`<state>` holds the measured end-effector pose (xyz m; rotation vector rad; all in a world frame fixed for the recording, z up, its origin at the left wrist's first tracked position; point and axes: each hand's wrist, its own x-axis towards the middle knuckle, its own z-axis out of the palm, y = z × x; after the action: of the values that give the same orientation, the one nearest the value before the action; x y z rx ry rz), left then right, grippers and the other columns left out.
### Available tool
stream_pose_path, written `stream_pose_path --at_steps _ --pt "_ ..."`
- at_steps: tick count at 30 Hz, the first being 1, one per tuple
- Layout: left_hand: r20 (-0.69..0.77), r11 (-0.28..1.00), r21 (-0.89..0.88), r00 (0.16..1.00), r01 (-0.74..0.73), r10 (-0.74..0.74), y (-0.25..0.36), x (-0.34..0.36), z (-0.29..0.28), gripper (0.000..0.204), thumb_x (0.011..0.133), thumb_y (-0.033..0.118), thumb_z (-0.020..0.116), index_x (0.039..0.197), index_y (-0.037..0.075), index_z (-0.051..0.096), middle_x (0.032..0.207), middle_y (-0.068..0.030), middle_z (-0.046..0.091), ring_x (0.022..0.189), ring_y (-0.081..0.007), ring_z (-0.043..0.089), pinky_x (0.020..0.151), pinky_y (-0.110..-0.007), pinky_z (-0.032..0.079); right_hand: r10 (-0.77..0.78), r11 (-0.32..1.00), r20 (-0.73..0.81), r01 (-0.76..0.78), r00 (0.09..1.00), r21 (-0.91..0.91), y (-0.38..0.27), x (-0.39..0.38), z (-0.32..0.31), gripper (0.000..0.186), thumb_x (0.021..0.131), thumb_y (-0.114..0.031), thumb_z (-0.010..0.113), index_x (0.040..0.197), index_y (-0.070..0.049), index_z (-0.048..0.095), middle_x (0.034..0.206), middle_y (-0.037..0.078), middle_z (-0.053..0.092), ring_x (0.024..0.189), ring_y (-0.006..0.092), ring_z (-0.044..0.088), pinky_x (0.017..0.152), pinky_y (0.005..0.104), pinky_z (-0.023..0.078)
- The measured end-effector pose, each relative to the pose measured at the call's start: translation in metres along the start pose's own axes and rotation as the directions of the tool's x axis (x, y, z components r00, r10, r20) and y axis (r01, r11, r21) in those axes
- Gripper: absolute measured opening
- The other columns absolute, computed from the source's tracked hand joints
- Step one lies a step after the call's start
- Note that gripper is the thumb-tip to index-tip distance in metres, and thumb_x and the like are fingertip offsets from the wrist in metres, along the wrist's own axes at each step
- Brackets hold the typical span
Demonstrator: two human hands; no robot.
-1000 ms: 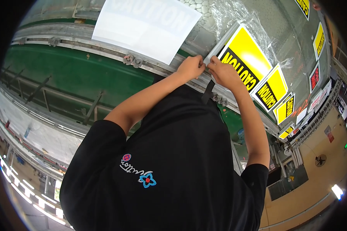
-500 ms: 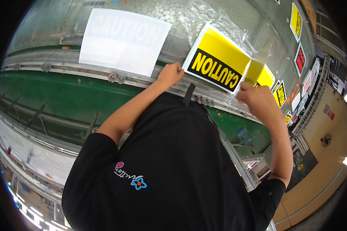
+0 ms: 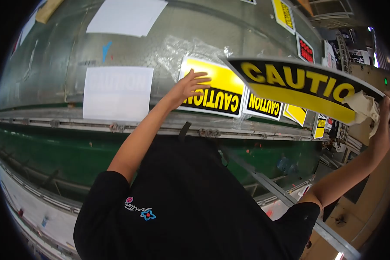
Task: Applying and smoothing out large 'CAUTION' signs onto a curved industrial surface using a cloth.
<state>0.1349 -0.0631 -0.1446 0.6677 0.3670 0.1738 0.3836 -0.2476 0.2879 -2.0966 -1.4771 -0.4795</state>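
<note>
My right hand, at the far right, grips the end of a yellow-and-black sign that is raised above the table and tilted. A crumpled off-white cloth or paper is bunched in the same hand, against the sign's end. My left hand is empty, its fingers spread over another yellow-and-black sign lying on the table. Whether the fingertips touch that sign, I cannot tell. Clear plastic film lies crinkled behind it. A white sheet with faint lettering showing through lies to the left.
Smaller yellow-and-black signs lie along the table's near edge to the right. Farther back are a second white sheet, another yellow sign and a red-and-black sign. A metal rail borders the grey table.
My right hand has swung out to the right and now holds up a large sign with crumpled material. My left hand has gone from the sign's near corner to above it, fingers spread. The view has shifted.
</note>
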Motion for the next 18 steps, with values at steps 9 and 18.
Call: stream_pose_path --at_steps 9,18 --pt "0.486 0.887 -0.461 0.832 -0.017 0.268 0.091 -0.002 0.056 0.047 0.094 0.028 0.043 0.131 0.000 0.042 0.124 -0.0188 0.053 0.111 -0.0295 0.055 0.093 -0.041 0.046 0.593 0.552 -0.061 -0.349 0.803 0.757 0.084 -0.097 0.028 0.018 0.090 -0.018 0.060 0.101 -0.004 0.058 0.081 0.002 0.059 0.071 0.0088 0.059 0.061 0.0231 0.048" --pt "0.546 0.914 -0.398 0.782 -0.074 0.301 0.065 -0.026 0.099 0.051 0.094 0.039 0.042 0.133 0.007 0.041 0.134 -0.0156 0.046 0.124 -0.0290 0.044 0.102 -0.044 0.037 0.734 -0.078 0.426 -0.557 0.530 0.827 0.087 -0.237 0.192 0.014 0.091 -0.020 0.058 0.098 -0.008 0.058 0.077 -0.001 0.055 0.064 0.0073 0.053 0.057 0.0225 0.045"
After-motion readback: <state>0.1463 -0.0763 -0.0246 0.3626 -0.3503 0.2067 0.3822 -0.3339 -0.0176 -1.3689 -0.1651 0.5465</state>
